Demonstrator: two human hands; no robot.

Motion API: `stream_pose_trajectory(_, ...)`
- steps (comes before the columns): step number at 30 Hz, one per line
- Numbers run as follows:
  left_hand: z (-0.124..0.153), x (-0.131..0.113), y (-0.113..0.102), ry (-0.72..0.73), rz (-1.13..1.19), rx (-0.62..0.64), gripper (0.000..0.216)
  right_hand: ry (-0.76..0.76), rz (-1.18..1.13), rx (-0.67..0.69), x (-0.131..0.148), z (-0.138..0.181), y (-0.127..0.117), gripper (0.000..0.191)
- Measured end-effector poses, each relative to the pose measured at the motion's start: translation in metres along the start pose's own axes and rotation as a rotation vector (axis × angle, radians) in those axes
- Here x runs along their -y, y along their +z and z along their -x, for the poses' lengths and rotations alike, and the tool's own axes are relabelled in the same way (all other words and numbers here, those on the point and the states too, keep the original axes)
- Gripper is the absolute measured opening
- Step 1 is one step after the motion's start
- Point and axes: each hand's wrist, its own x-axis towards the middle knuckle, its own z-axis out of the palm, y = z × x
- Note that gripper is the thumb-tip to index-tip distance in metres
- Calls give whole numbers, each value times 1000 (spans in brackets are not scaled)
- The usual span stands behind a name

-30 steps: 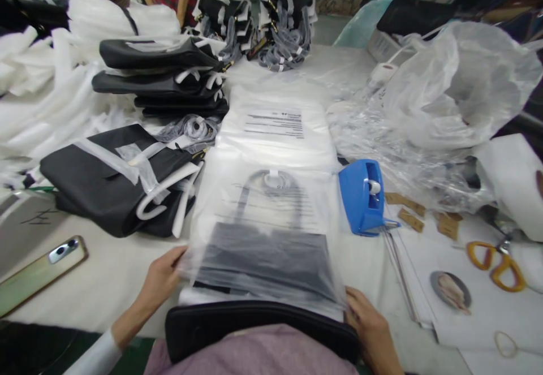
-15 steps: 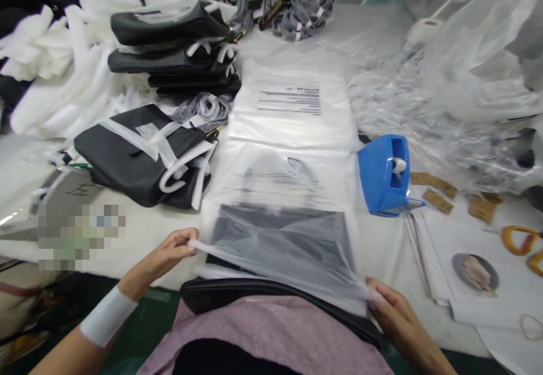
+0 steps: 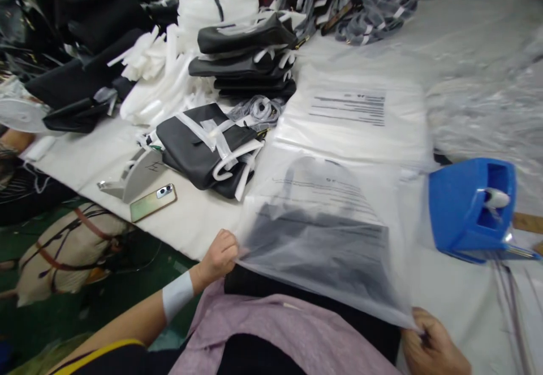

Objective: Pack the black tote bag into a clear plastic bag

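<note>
Two hands are closed on the near corners of a clear plastic bag [image 3: 322, 239] with a flat black handbag inside: the left hand [image 3: 218, 256] pinches one corner, the right hand [image 3: 432, 344] the other. The bag is held at the near edge of the white table [image 3: 190, 233], beside a blue tape dispenser [image 3: 470, 208]. The film is judged light, limp and slippery; its edges are best gripped, with the handbag's weight supported.
</note>
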Motion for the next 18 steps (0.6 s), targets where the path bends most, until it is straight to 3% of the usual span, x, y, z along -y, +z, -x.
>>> stream_pose_trajectory(3,19,17,7,98,67,-44,13,-372,28,29,-21,0,9,15)
stream_pose_trajectory(5,26,26,1,98,90,20,11,-540,2,119,-36,-3,9,9)
stream_pose_trajectory(7,28,34,-8,85,109,134,19,-608,7,191,-45,-6,6,11)
stream_pose_trajectory(11,18,44,-12,49,105,286,26,-531,123,187,-49,-11,7,19)
stream_pose_trajectory(15,9,46,5,-148,4,202,25,-366,288,178,-45,-15,12,43)
stream_pose_trajectory(18,7,45,17,-252,-14,147,31,-363,296,204,-42,-19,14,45)
